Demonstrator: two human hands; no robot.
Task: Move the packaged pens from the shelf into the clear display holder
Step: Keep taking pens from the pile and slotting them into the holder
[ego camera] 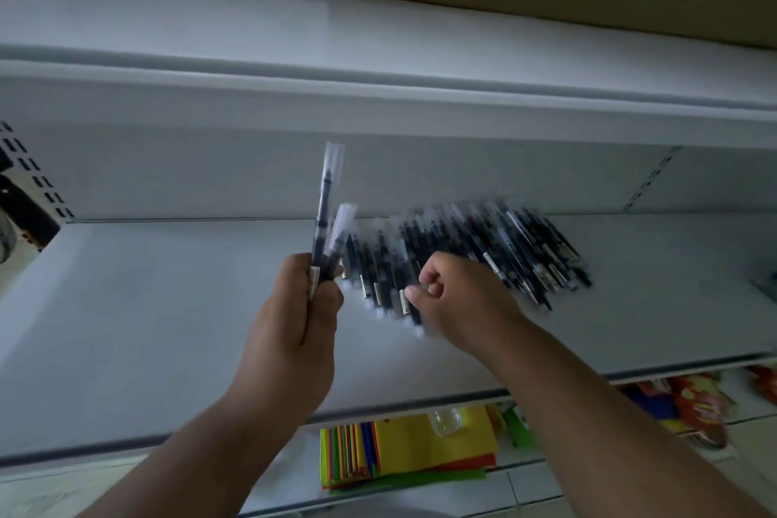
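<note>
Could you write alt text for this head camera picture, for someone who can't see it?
A person's left hand grips two packaged pens upright, while the right hand reaches with curled fingers into a pile of packaged pens on a white shelf. Colourful paper lies on the shelf below.

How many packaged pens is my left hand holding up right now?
2 visible: one upright packaged pen and one shorter-looking pen leaning right beside it, both gripped in the left hand. More may be hidden.
</note>
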